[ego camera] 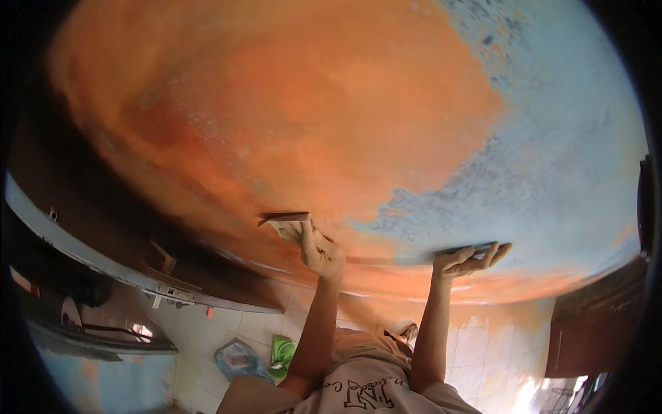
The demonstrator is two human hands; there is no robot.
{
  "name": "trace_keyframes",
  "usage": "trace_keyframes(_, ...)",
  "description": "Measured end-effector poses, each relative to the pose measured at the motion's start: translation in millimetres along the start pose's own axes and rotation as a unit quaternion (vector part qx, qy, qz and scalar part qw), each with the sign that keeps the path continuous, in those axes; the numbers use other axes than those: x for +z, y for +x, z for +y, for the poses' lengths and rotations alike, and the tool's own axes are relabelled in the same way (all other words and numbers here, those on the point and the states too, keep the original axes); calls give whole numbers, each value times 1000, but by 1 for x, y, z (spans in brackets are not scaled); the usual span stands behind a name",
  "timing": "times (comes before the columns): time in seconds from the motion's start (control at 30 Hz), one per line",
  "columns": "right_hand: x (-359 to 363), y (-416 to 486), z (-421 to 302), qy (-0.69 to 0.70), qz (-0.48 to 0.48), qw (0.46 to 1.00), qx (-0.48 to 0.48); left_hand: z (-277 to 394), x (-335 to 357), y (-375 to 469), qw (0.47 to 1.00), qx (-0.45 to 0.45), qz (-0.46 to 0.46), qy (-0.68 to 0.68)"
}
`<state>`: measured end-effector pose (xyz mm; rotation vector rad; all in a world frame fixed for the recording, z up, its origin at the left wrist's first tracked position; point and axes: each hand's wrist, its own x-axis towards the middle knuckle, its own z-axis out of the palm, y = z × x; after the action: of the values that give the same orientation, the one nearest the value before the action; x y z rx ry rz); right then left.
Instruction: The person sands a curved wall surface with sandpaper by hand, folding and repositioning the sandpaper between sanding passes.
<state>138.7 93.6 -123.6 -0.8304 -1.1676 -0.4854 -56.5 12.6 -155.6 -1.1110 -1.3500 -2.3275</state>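
Before me a painted wall (pixel 362 119) fills most of the head view, orange with a large worn blue patch (pixel 558 176) on its right side. My left hand (pixel 321 251) is raised to the orange part. Its fingers pinch a folded sheet that looks like sandpaper (pixel 282 219), brown on one face and paler on the other, pressed to the surface. Further right, my right hand (pixel 463 263) rests against the blue patch with its fingers apart. A dark strip lies behind those fingers; whether it is only shadow is hard to tell.
At left, a dark door (pixel 201 274) shows a pale edge with a lock plate (pixel 176 295). A blue plastic bag (pixel 239 359) and a green bag (pixel 282 354) lie on the tiled floor (pixel 253 321). A brown cabinet (pixel 584 341) stands at right, a blue-sided counter (pixel 108 380) at lower left.
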Motion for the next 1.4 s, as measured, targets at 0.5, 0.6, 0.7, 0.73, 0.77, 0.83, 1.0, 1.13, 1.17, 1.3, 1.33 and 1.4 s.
trace_keyframes(0.5, 11, 2, -11, 33, 11, 999, -3, 19, 15, -24, 993, -113, 45, -12)
trace_keyframes(0.6, 2, -1, 1, 2, -3, 1000, -3, 41, 27, -46, 930, 187, -235, 214)
trace_keyframes(0.7, -3, 2, 7, 2, -14, 1000, -11, -5, 8, -36, 949, 229, -84, 201)
trace_keyframes(0.73, -3, 0, 6, -5, -17, 1000, -14, -12, 4, -35, 966, 160, -72, 191)
trace_keyframes(0.77, 1, -1, 1, -2, -21, 1000, -6, -21, -5, -31, 977, 90, -53, 186)
trace_keyframes(0.83, 10, -5, -18, 0, -19, 1000, 13, -38, -12, -43, 997, -75, -11, -33)
trace_keyframes(1.0, 6, -3, -8, 36, 31, 997, 69, 43, 38, -51, 913, 214, -201, 283)
trace_keyframes(1.13, 4, -3, -4, -3, 17, 999, 32, 5, 14, -32, 958, 180, -99, 199)
trace_keyframes(1.17, 6, -3, -8, 0, 6, 1000, 23, 9, 11, -24, 972, 113, -63, 197)
trace_keyframes(1.3, 11, -3, -11, 29, 25, 999, 39, 52, 53, -51, 968, 171, -124, 133)
trace_keyframes(1.33, 11, -3, -4, 28, 27, 999, 37, 59, 61, -61, 946, 186, -199, 178)
trace_keyframes(1.4, 2, -2, 10, 39, 30, 998, 47, 44, 58, -61, 918, 241, -221, 223)
